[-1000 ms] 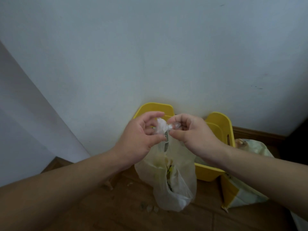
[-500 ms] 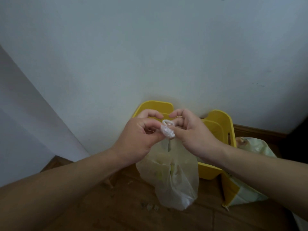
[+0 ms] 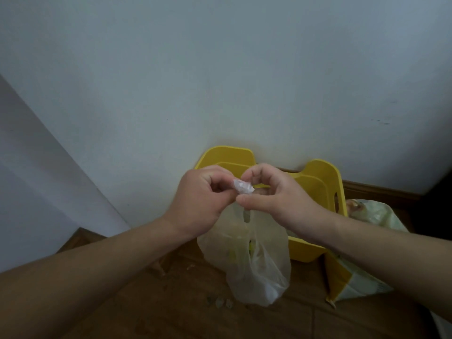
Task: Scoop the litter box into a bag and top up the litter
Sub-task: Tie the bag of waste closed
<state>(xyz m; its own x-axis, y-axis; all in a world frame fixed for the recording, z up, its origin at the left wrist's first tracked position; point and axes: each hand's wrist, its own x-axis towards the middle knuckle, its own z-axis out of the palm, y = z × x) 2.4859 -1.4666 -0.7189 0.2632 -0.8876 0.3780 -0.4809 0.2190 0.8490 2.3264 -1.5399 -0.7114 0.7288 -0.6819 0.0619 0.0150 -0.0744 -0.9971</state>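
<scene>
Loop cinched into crumpled knot, left hand and right hand fingers pinching it, filmy bag below

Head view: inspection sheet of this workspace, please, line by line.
Surface: wooden floor, brown boards.
Job's things: translucent plastic bag, part filled, in front of yellow litter box; litter sack right of the box.
Clutter: a few crumbs on the floor by the bag.
Grippers: left hand and right hand both pinch the bag's twisted top.
Cables: nothing seen.
Surroundings: pale wall behind the box.
</scene>
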